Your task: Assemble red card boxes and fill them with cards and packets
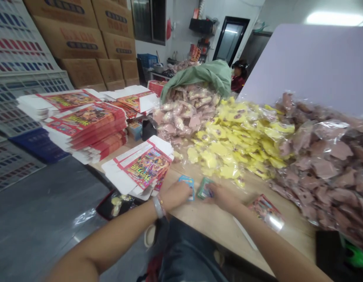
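Two small cards are being worked on the pale wooden tabletop [205, 223], just beside a folded printed carton [146, 168]. The blue card [187, 187] is overlapped at its near end by the left hand [175, 195], its long axis pointing away from the body. The green card [205, 188] is set at a slant, nearer the right hand [221, 197], and is met by the fingertips [210, 194]. Whether either card is gripped cannot be told.

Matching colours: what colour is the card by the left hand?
The card is light blue; head view.
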The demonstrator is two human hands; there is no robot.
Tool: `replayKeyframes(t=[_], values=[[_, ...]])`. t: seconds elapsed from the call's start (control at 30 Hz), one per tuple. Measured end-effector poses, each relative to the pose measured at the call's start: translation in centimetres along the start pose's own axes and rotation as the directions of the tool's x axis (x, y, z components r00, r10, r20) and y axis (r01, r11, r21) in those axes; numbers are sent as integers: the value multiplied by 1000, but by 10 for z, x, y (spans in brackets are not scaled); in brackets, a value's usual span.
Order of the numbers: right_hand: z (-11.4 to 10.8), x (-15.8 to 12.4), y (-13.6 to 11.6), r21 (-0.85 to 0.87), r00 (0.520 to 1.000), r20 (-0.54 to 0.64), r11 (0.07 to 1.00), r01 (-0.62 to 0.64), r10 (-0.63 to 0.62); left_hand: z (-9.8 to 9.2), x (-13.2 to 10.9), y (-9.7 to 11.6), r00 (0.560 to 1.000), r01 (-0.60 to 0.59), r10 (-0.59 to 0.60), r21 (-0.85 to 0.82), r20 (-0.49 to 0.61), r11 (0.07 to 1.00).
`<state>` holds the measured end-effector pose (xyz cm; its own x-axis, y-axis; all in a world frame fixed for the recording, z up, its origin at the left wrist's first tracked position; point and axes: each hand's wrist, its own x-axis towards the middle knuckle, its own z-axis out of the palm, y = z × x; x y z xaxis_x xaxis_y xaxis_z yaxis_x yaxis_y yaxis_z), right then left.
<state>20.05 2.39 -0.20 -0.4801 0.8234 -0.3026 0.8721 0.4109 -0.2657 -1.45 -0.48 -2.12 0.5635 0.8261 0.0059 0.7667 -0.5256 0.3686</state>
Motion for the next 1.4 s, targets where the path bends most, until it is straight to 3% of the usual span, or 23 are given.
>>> replayKeyframes(t=[0.17, 0.3, 0.43, 0.5, 0.53, 0.6, 0.63, 0.7, 0.73, 0.77, 0.8, 0.83, 0.87, 0.9, 0.97, 1.0, 1.03, 1.07, 1.13, 1.17, 1.27, 1.33, 1.4], values=[[-6, -8, 4, 87, 995, -43, 991, 97, -94, 2, -2, 18, 994, 94, -97, 52, 42, 994], [4, -6, 8, 167, 980, -147, 973, 158, -134, 9, -5, 27, 985, 174, -174, 30, 17, 984], [15, -1, 10, 257, 945, -322, 955, 147, -59, -1, -11, 26, 958, 270, -276, -80, -78, 959], [14, -9, 7, 382, 910, -413, 915, 129, 44, -8, -11, 29, 928, 310, -336, -165, -160, 936], [13, -16, 4, 519, 892, -435, 844, 137, 123, -9, -9, 33, 915, 314, -352, -199, -197, 928], [10, -36, -2, 833, 866, -390, 521, 186, 314, -4, 0, 49, 897, 285, -379, -359, -227, 889], [11, -48, -3, 920, 850, -343, 324, 219, 399, 3, 7, 61, 895, 255, -398, -499, -203, 828], [15, -73, 3, 964, 825, -244, 36, 263, 510, 19, 22, 92, 917, 197, -393, -788, -62, 584], [18, -89, 10, 963, 832, -189, -66, 260, 521, 26, 29, 110, 938, 182, -347, -875, 17, 449], [21, -106, 21, 959, 858, -128, -157, 234, 498, 30, 37, 127, 961, 171, -266, -913, 72, 371], [23, -126, 34, 954, 883, -70, -228, 195, 463, 30, 45, 144, 983, 148, -157, -913, 93, 381], [23, -147, 49, 950, 895, -20, -272, 157, 445, 28, 55, 159, 995, 100, -26, -886, 99, 453], [21, -169, 65, 956, 881, 8, -262, 133, 474, 24, 67, 172, 988, 24, 112, -828, 105, 560], [18, -189, 83, 972, 827, 2, -194, 130, 561, 19, 81, 182, 963, -77, 243, -739, 119, 670], [9, -221, 120, 991, 616, -90, 10, 132, 783, 14, 118, 197, 867, -330, 467, -502, 173, 800], [4, -232, 138, 990, 512, -138, 100, 103, 848, 16, 139, 201, 800, -458, 562, -393, 209, 797], [1, -238, 152, 985, 450, -171, 163, 57, 877, 21, 161, 204, 727, -565, 641, -315, 248, 763], [-1, -242, 165, 978, 428, -191, 208, 7, 883, 30, 181, 206, 650, -646, 702, -277, 289, 712], [2, -241, 181, 962, 471, -206, 266, -64, 858, 52, 216, 210, 513, -728, 775, -292, 369, 620], [5, -239, 187, 956, 497, -215, 286, -70, 841, 63, 228, 213, 474, -735, 786, -313, 396, 601], [17, -231, 199, 958, 503, -232, 285, -31, 832, 87, 241, 218, 452, -726, 781, -331, 431, 603], [21, -224, 207, 967, 490, -220, 256, -6, 844, 92, 236, 220, 447, -715, 774, -341, 449, 611], [21, -214, 213, 972, 496, -209, 236, 10, 843, 89, 231, 220, 414, -677, 759, -387, 504, 626]])
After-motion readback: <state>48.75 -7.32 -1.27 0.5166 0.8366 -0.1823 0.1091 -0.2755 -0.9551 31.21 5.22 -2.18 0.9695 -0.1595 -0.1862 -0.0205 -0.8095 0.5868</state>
